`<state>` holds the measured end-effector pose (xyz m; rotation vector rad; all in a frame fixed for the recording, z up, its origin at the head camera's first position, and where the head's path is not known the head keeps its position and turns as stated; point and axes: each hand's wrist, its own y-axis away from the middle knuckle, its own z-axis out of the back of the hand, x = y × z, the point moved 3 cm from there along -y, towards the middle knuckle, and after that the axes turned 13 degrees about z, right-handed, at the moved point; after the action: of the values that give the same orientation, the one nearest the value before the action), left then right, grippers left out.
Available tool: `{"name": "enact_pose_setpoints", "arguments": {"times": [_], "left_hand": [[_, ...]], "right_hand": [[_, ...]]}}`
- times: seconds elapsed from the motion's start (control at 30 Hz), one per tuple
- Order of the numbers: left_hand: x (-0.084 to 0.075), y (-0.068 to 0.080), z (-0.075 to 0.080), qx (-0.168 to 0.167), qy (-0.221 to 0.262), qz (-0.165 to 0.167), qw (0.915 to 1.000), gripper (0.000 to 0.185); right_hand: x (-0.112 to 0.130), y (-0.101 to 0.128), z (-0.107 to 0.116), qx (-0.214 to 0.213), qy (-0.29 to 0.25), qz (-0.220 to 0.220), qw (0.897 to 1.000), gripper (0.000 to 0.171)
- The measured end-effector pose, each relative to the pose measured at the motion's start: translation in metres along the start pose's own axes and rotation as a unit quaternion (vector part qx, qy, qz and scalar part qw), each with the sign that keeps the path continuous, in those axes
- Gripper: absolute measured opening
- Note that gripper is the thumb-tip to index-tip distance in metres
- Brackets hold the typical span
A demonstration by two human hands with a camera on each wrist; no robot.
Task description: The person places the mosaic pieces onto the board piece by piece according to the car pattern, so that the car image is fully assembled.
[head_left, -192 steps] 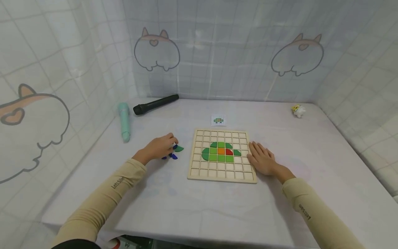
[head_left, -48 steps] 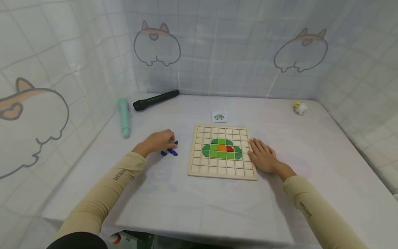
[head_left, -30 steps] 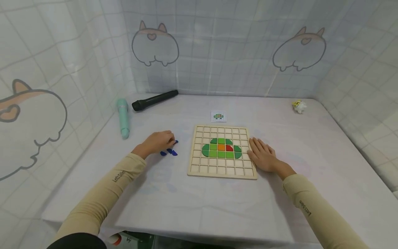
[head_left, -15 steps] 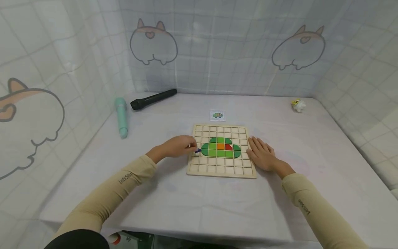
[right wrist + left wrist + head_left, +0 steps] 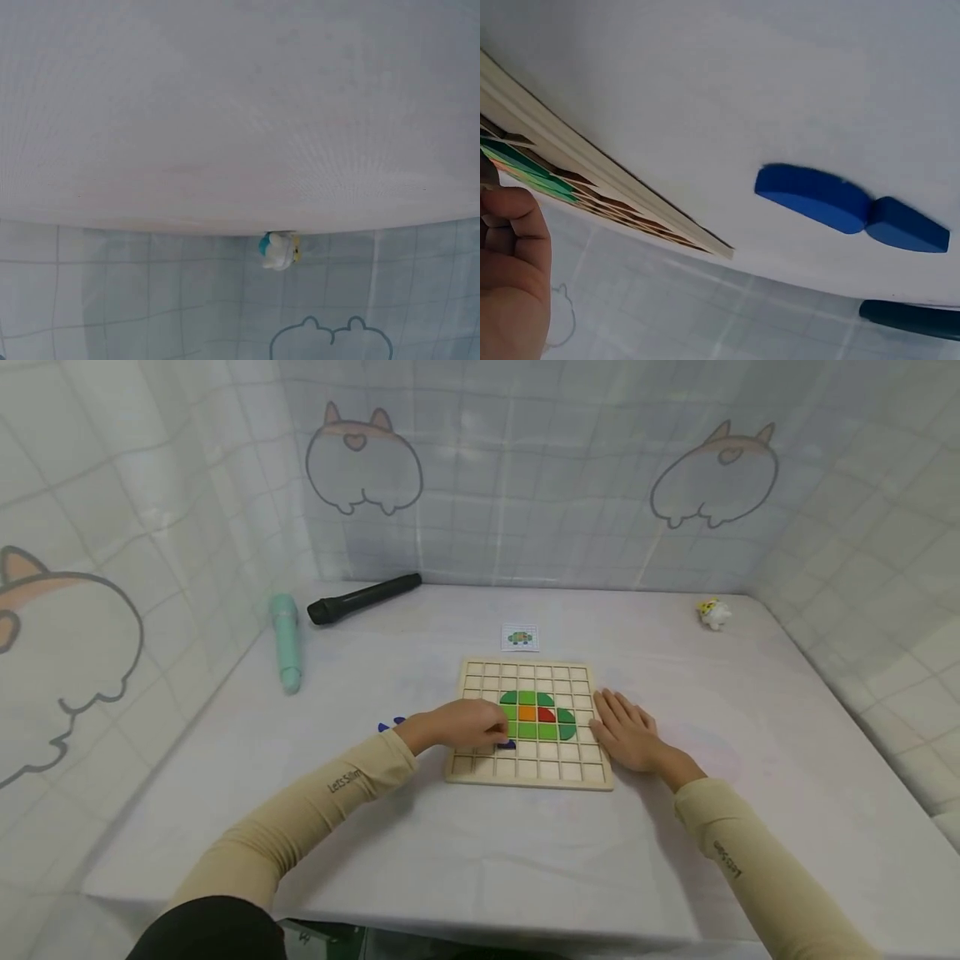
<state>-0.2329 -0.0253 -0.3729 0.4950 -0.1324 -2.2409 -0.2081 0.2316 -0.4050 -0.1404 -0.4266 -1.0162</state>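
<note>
The square wooden grid board (image 5: 530,783) lies on the table, with green, orange and red pieces in its middle cells. My left hand (image 5: 474,723) reaches over the board's left part and pinches a dark blue rounded puzzle piece (image 5: 507,745) at a cell just below the green ones. In the left wrist view, curled left fingers show at the left edge, and the held piece is hidden. Two blue pieces (image 5: 814,196) lie on the cloth left of the board. My right hand (image 5: 628,732) lies flat with straight fingers against the board's right edge.
Behind the board lies a small picture card (image 5: 520,637) with a turtle-like pattern. A black microphone (image 5: 363,599) and a mint-green microphone (image 5: 286,643) lie at the back left. A small white and yellow figurine (image 5: 714,613) stands at the back right.
A green piece from the table has joined the pattern's right end. My left hand has picked up a blue piece and carried it right, onto the board. The right hand stays put.
</note>
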Motion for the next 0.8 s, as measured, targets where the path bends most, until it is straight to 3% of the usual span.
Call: {"name": "enact_pose_setpoints", "arguments": {"times": [0.2, 0.4, 0.8], "left_hand": [[0.0016, -0.0007, 0.0003, -0.017, -0.002, 0.009, 0.9998, 0.010], [0.0021, 0.0014, 0.0010, -0.042, 0.000, -0.012, 0.9990, 0.007], [0.0009, 0.0043, 0.0007, -0.060, 0.005, -0.036, 0.9976, 0.005]], "right_hand": [[-0.0004, -0.0002, 0.0005, -0.003, 0.004, -0.001, 1.000, 0.063], [-0.0009, 0.0000, -0.0010, 0.003, 0.005, -0.003, 1.000, 0.063], [-0.0003, 0.0000, -0.0003, -0.004, 0.001, -0.002, 1.000, 0.063]]}}
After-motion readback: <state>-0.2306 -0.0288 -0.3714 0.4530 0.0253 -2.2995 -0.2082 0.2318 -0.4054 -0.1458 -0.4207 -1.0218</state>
